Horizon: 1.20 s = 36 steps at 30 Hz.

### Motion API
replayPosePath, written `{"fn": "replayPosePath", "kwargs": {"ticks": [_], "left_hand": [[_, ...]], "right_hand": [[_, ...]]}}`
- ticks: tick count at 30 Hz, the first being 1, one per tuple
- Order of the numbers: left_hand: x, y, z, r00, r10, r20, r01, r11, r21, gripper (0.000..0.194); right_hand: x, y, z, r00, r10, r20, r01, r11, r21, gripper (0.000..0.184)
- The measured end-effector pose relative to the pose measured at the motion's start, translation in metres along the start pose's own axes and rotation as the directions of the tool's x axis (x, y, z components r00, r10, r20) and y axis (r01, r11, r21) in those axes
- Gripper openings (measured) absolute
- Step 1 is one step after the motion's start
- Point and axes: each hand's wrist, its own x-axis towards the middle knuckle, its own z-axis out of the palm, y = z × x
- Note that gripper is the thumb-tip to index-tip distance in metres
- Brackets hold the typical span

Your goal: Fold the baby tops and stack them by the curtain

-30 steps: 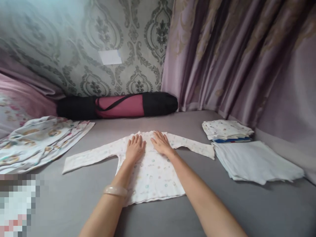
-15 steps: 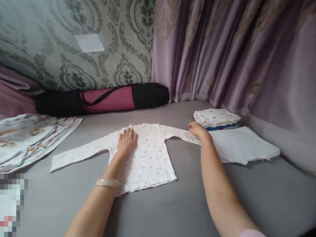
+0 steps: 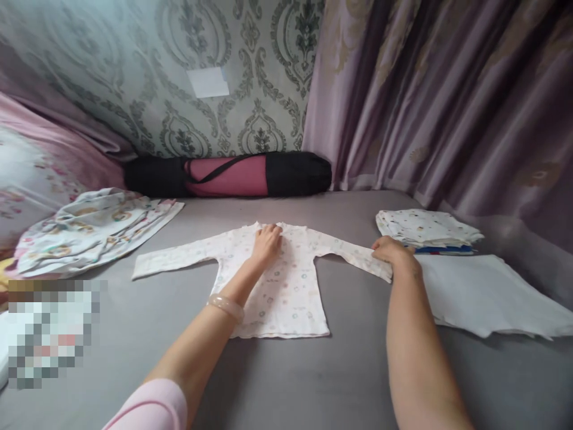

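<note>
A small long-sleeved white shirt [image 3: 286, 292] with a pale print lies spread flat on the grey bed cover, its collar away from me and both sleeves stretched out sideways. On its upper chest, just below the collar, my left hand [image 3: 267, 243] has its fingers bent and closed on the fabric; the fingertips are partly hidden. My right hand [image 3: 394, 249] pinches the right-hand sleeve close to its cuff. The other sleeve [image 3: 174, 259] lies straight, with no hand on it.
Right of the shirt are a folded white cloth [image 3: 487, 292] and a stack of folded printed clothes [image 3: 427, 227]. Crumpled printed cloth [image 3: 98, 230] lies at the left. A black and pink long bag [image 3: 228, 175] rests along the wall, beside purple curtains [image 3: 380, 101].
My left hand has gone from lying flat on the chest to bent fingers nearer the collar's middle. My right hand stays at the sleeve, now nearer its cuff. The view has shifted left.
</note>
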Motion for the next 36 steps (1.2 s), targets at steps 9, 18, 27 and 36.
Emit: {"fn": "replayPosePath", "kwargs": {"ticks": [9, 18, 27, 36], "left_hand": [[0.025, 0.037, 0.056, 0.976, 0.181, -0.119, -0.207, 0.941, -0.267, 0.038], [0.017, 0.052, 0.056, 0.996, 0.067, 0.063, -0.059, 0.991, -0.121, 0.046], [0.014, 0.061, 0.046, 0.987, 0.044, 0.153, -0.037, 0.998, -0.046, 0.058], [0.019, 0.059, 0.046, 0.983, 0.059, 0.173, -0.04, 0.993, -0.11, 0.065]], "right_hand": [[0.002, 0.015, 0.0, 0.944, -0.266, -0.193, 0.328, 0.739, 0.588, 0.013], [-0.002, 0.017, -0.006, 0.949, -0.127, -0.287, 0.311, 0.252, 0.917, 0.034], [-0.009, 0.023, -0.013, 0.987, -0.085, -0.133, 0.135, 0.013, 0.991, 0.041], [-0.009, 0.027, -0.014, 0.991, -0.071, -0.117, 0.124, 0.106, 0.987, 0.037]]}}
